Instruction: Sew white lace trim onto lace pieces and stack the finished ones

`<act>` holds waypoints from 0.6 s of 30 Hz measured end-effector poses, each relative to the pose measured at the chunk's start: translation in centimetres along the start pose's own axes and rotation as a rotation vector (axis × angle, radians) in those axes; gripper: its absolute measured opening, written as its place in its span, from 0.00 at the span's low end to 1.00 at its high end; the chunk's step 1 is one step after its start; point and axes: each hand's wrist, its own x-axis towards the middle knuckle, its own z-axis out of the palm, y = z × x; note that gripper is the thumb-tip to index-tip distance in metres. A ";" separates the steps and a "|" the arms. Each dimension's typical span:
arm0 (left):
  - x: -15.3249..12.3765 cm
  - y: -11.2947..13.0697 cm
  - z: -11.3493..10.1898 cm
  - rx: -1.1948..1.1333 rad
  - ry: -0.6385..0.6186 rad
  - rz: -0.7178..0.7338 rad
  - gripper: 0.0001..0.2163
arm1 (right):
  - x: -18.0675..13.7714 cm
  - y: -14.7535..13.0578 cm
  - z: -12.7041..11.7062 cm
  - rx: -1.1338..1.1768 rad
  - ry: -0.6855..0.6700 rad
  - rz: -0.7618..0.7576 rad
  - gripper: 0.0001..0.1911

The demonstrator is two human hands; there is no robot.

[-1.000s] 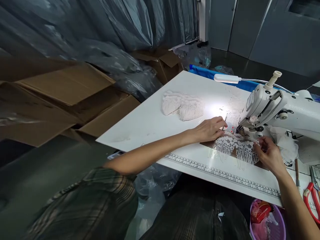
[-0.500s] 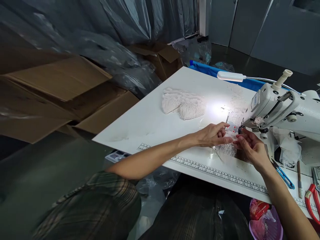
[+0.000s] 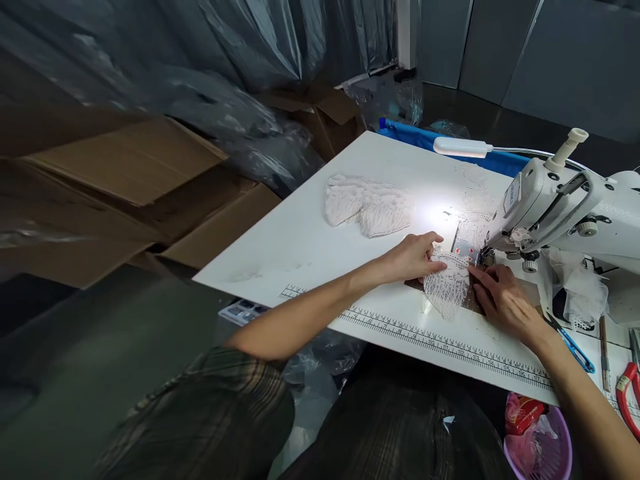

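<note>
A white lace piece [image 3: 445,293] lies in front of the sewing machine [image 3: 535,207], its scalloped lower part spread over the machine bed. My left hand [image 3: 413,258] pinches the lace's left edge between thumb and bent fingers. On the other side, my right hand [image 3: 505,300] grips the lace's right edge, fingertips just below the presser foot [image 3: 485,255]. More lace [image 3: 473,230] runs behind the foot under the lamp's glare. Farther left, a bunched stack of ruffled white lace [image 3: 370,205] rests on the table, apart from both hands.
A ruler strip [image 3: 425,337] runs along the table's front edge. Blue snips [image 3: 577,350], a thin brown-handled tool [image 3: 604,353] and red-handled scissors [image 3: 627,393] lie at right. The lamp [image 3: 463,147] hangs over the table. A purple basket [image 3: 563,433] stands below; cardboard boxes [image 3: 135,160] are at left.
My hands have moved apart, the left one leftward, the right one lower and flatter. The lace between them now lies spread out and shows more fully.
</note>
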 end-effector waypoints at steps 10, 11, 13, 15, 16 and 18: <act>0.7 -0.8 -0.7 -0.086 -0.035 -0.071 0.31 | 0.5 0.8 0.9 -0.011 -0.002 0.008 0.25; 0.7 -1.0 -0.7 -0.085 -0.020 -0.059 0.30 | 0.5 0.9 0.9 0.030 0.009 0.015 0.25; 0.7 -1.2 -0.7 -0.092 -0.012 -0.050 0.29 | 0.4 1.2 0.7 0.108 0.023 0.019 0.25; 0.7 -1.2 -0.9 -0.101 -0.021 -0.051 0.28 | 0.4 1.3 0.7 0.125 0.022 0.006 0.25; 0.7 -1.2 -0.9 -0.101 -0.023 -0.048 0.28 | 0.4 1.2 0.7 0.102 0.018 -0.002 0.25; 0.7 -1.2 -1.1 -0.087 -0.021 -0.044 0.27 | 0.5 0.8 0.8 0.032 0.006 -0.009 0.24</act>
